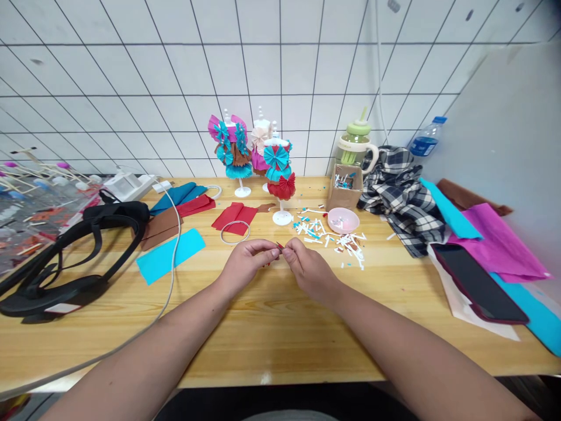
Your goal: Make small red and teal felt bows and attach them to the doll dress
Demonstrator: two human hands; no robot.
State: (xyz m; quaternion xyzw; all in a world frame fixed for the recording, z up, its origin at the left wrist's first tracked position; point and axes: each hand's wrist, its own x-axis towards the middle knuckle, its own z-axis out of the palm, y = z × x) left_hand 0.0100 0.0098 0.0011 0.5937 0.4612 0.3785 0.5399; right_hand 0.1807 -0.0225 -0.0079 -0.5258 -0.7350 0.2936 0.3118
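Observation:
Over the middle of the table, my left hand (pixel 248 263) and my right hand (pixel 310 270) meet at their fingertips. Both are closed in a pinch on a small red paper piece (pixel 279 247), which the fingers mostly cover. Just beyond them stands a white mini dress form (pixel 283 218) wearing red and blue crepe paper with bows. Two more dressed forms are behind it, one with a pink, brown and blue dress (pixel 240 156), the other with a cream bow (pixel 260 135). Left of these lie a folded red paper sheet (pixel 235 217) and a white ring (pixel 235 232).
White paper scraps (pixel 313 228) surround a pink bowl (pixel 343 220) near a cardboard box (pixel 345 186) and green-lidded cup (pixel 358 143). At right are plaid cloth (pixel 397 193) and a phone (pixel 480 283). Blue paper (pixel 170 255), a cable (pixel 172 275) and a black headset strap (pixel 118 272) occupy the left.

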